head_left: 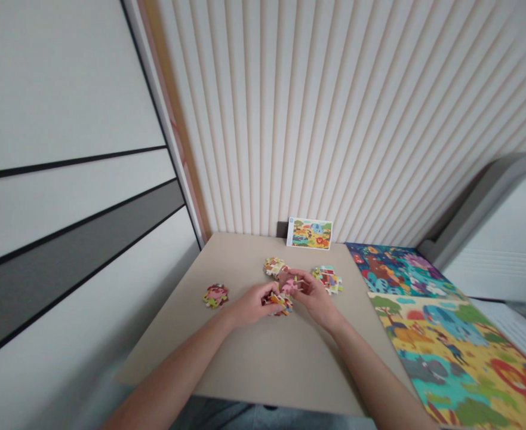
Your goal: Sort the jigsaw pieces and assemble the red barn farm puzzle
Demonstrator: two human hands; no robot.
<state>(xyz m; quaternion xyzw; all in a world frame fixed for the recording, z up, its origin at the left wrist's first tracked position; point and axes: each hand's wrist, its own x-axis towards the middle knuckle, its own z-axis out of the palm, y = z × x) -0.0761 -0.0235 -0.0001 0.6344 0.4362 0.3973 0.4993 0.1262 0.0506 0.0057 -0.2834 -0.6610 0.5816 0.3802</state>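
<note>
My right hand (313, 295) pinches a pink puzzle piece (289, 285) above the middle of the table. Close beside it, my left hand (259, 303) is closed at a pile of puzzle pieces (282, 306), with fingers curled over some of them; exactly which pieces it grips is partly hidden. Just behind the hands lies another heap of puzzle pieces (273, 266). A stack of puzzle pieces (328, 279) sits to the right of my right hand. Apart on the left is a small pile of pink and green puzzle pieces (215, 295).
A picture card (310, 233) with animals leans at the table's back edge against the ribbed wall (263, 119). On the right lie two assembled puzzles, a dark blue one (401, 270) and a yellow one (457, 352). A white cabinet (65, 239) rises at left.
</note>
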